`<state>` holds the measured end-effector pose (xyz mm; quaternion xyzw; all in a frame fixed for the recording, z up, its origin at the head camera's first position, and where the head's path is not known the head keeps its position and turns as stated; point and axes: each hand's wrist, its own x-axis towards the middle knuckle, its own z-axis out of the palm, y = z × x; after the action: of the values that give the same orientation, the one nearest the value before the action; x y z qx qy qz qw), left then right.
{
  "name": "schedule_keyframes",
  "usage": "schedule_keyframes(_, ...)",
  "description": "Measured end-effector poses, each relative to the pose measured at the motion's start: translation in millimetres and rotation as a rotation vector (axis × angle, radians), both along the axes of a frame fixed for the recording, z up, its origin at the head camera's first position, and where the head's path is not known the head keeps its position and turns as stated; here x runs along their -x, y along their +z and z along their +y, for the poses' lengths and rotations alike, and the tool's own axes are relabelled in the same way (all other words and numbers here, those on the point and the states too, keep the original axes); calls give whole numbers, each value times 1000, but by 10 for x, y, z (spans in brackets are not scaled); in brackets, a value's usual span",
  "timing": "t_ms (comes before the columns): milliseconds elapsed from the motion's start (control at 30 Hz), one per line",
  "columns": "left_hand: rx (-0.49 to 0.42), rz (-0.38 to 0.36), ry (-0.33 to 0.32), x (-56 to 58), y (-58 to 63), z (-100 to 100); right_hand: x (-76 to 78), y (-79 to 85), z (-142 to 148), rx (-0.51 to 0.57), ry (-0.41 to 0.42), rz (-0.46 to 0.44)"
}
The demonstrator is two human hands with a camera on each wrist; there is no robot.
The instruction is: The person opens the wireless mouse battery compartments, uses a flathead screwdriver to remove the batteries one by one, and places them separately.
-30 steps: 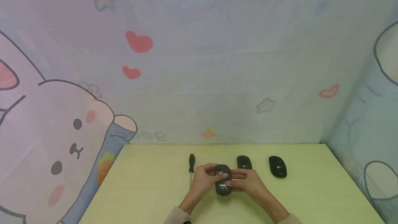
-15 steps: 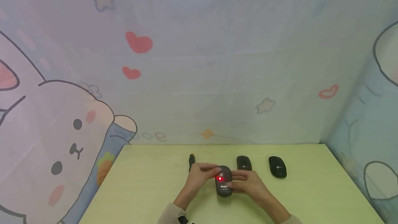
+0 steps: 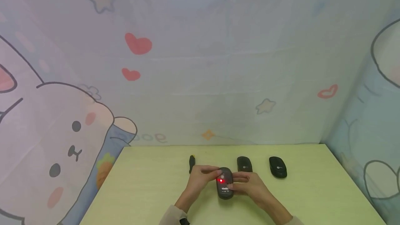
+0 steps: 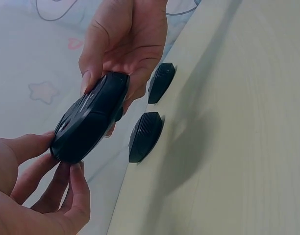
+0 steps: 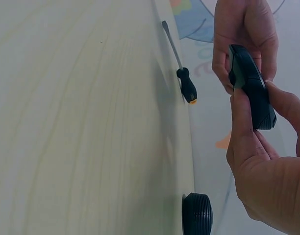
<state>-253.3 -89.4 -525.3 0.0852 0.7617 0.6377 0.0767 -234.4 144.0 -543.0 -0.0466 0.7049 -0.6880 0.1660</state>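
A black computer mouse (image 3: 225, 193) is held up above the table, its underside with labels facing the head camera and a red light glowing on it. My left hand (image 3: 197, 180) pinches its far left end, thumb on the underside and fingertips beneath, as the left wrist view also shows. On the other side my right hand (image 3: 251, 186) grips the mouse's right edge between thumb and fingers. In the right wrist view the held mouse (image 5: 250, 88) is seen edge-on between both hands.
Two more black mice stand on the table (image 3: 140, 183): one mouse (image 3: 244, 163) just behind my right hand, another mouse (image 3: 277, 167) farther right. A screwdriver (image 5: 187, 85) lies behind my left hand. A printed cloth (image 3: 200, 61) hangs behind the table.
My left thumb has moved from the middle of the mouse's underside to its far end, and the red light has come on. The right hand has kept its grip.
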Motion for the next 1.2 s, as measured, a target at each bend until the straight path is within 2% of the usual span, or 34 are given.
schedule_keyframes(167,0,-5,-7,-2,29,-11,-5,-13,-5,7,4,2)
schedule_keyframes(433,-51,-32,-17,34,68,-36,-13,-1,-3,-5,14,2)
schedule_keyframes(667,-20,-47,15,59,63,-54,-27,-24,-7,-18,39,11)
schedule_keyframes(900,-54,-82,17,54,67,-92,-43,-35,-29,-13,51,6)
schedule_keyframes(1200,-44,-78,-11,62,93,-165,-40,-38,-72,-5,47,-5)
